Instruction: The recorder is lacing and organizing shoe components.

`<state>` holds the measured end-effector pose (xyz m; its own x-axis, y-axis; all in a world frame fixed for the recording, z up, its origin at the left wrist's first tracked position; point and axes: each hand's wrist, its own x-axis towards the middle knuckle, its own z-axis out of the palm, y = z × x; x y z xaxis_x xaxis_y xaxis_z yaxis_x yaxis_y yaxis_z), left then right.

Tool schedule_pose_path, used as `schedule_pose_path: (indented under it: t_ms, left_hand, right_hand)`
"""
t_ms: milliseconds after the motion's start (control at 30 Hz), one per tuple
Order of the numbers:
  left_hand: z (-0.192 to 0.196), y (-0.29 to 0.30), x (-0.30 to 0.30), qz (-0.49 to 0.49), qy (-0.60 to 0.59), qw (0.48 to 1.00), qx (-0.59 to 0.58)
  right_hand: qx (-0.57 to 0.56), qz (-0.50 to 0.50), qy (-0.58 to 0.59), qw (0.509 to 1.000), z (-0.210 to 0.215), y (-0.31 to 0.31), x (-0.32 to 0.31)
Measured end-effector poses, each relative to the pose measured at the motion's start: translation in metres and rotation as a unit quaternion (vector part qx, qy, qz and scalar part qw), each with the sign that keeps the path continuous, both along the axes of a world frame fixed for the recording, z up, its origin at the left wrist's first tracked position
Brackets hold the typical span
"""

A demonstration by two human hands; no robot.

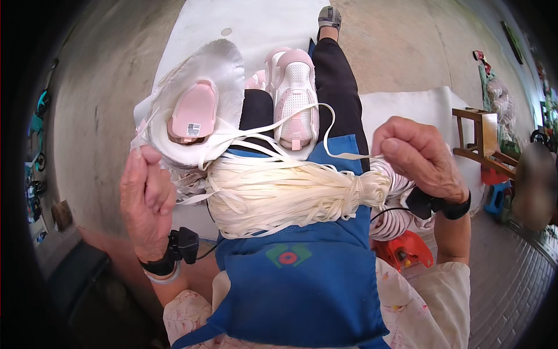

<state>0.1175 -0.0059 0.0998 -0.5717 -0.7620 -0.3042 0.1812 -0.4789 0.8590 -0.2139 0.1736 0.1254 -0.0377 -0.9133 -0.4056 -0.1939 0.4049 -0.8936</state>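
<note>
A thick bundle of cream-white shoelaces lies across my lap over the blue apron, gathered tight at its right end. Beyond it, a white and pink sneaker rests between my legs. My right hand pinches one end of a loose shoelace, which loops up over the sneaker. On the other side, my left hand is closed at the fingertips on a white lace strand. Just past it, a pink padded shoe part with a white label sits inside crinkled clear plastic.
White sheeting covers the floor ahead. To the right stands a wooden stool, with a blue plastic item near it. Coiled pinkish cord and a red plastic object lie by my right side.
</note>
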Motion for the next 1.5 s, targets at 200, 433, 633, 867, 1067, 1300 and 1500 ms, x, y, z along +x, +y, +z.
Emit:
schedule_pose_path:
  t_ms: [200, 433, 633, 867, 1067, 1300, 1500]
  left_hand:
    - [0.075, -0.022, 0.033, 0.346, -0.136, 0.909, -0.186]
    - [0.000, 0.005, -0.070, -0.098, -0.157, 0.973, -0.136]
    - [-0.080, -0.004, -0.145, -0.242, -0.271, 0.912, -0.193]
    - [-0.125, -0.005, -0.167, -0.225, -0.351, 0.818, -0.397]
    - [-0.125, -0.010, -0.175, -0.210, -0.325, 0.759, -0.523]
    - [-0.116, -0.016, -0.181, -0.257, -0.317, 0.713, -0.570]
    - [-0.121, -0.013, -0.180, -0.242, -0.312, 0.697, -0.598]
  right_hand:
    - [-0.315, -0.291, -0.030, 0.903, 0.055, 0.106, -0.129]
    - [-0.112, -0.221, 0.087, 0.965, -0.039, 0.007, -0.046]
    - [-0.195, -0.075, 0.241, 0.948, -0.133, -0.065, 0.002]
    - [-0.183, -0.047, 0.310, 0.932, -0.157, -0.084, 0.010]
    - [-0.209, -0.017, 0.340, 0.917, -0.156, -0.083, 0.009]
    - [-0.170, 0.010, 0.361, 0.917, -0.156, -0.084, 0.012]
    - [-0.173, 0.001, 0.355, 0.919, -0.159, -0.084, 0.011]
